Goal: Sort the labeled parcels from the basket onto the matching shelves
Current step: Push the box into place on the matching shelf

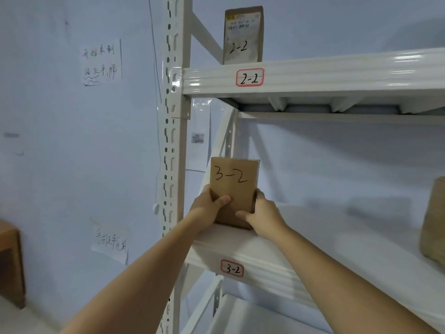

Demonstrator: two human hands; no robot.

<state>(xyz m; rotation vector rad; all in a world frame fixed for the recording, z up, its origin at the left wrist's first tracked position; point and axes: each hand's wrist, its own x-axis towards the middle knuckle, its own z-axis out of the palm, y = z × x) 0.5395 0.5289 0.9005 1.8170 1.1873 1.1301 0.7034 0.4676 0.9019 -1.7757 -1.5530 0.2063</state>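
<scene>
both hands clasp the brown parcel marked 3-2 (233, 189) at its lower half: the left hand (209, 206) wraps its left edge with the thumb lying across the front, the right hand (261, 214) wraps its right edge, thumb low on the front. the parcel stands upright, its base apparently touching the front left corner of the white shelf (313, 239) directly below the fingers, above the tag 3-2 (232, 268). to finish well, the base should sit flat and a little further back from the lip before the fingers let go, writing kept facing out. above the fingers, the parcel marked 2-2 (243, 36) stands over the tag 2-2 (250, 77). another brown parcel (433, 220) lies far right of the fingers. handwritten notes (101, 62) hang on the wall to their left.
</scene>
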